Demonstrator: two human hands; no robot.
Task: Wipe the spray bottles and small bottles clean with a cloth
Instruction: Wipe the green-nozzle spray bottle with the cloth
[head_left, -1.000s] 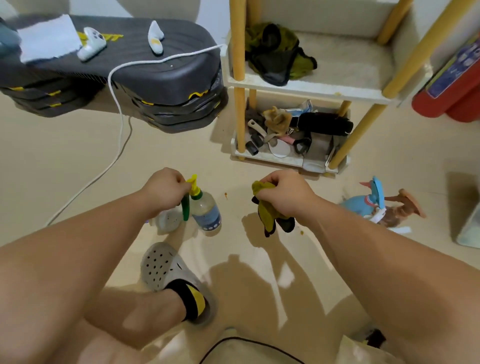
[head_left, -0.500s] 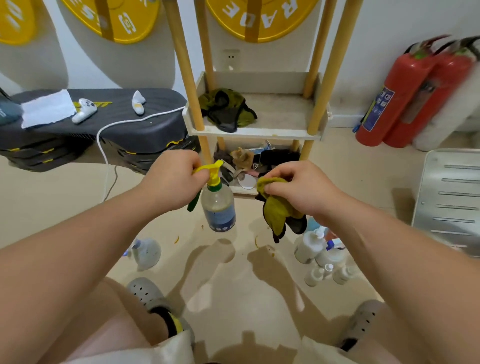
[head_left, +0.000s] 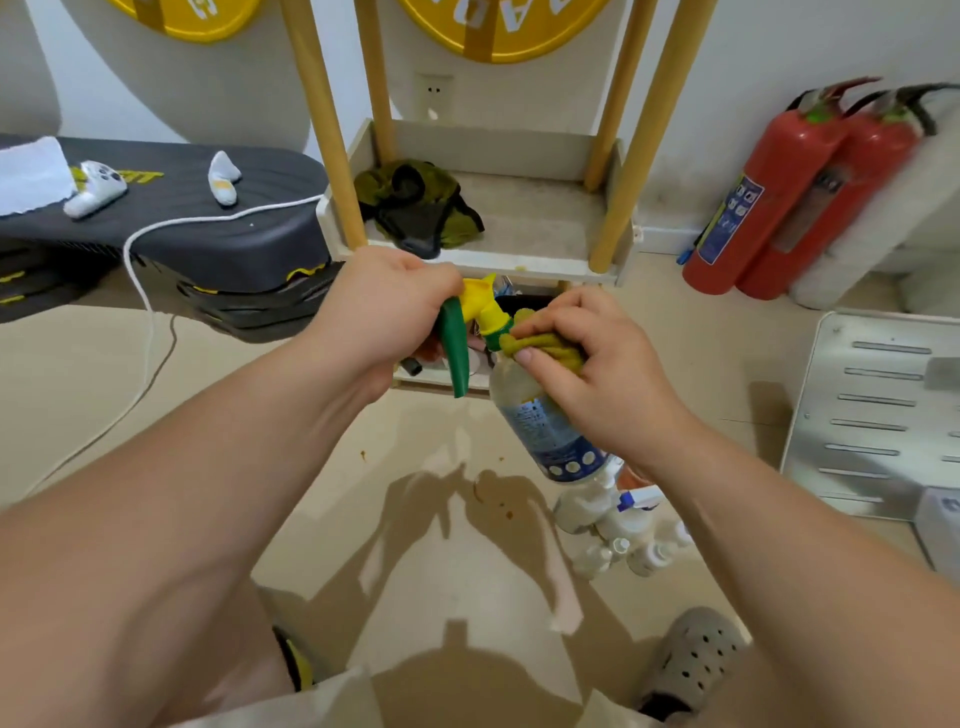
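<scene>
A clear spray bottle (head_left: 545, 426) with a blue label, yellow head and green trigger hangs tilted in the air at the centre. My left hand (head_left: 384, 312) grips its yellow head from the left. My right hand (head_left: 587, 364) holds a bunched olive-green cloth (head_left: 545, 345) against the bottle's neck and shoulder. Several small white bottles (head_left: 618, 540) stand on the floor below and to the right, partly hidden by my right forearm.
A wooden shelf unit (head_left: 519, 260) with yellow posts stands just behind the hands, with another green cloth (head_left: 421, 208) on it. Stacked grey steps (head_left: 208, 260) and a white cable lie left. Two red fire extinguishers (head_left: 779, 192) stand right, beside a metal tray (head_left: 878, 410).
I lifted the spray bottle off the floor and tilted it. My right hand brought the cloth from beside the bottle onto its neck. The view rose toward the shelf.
</scene>
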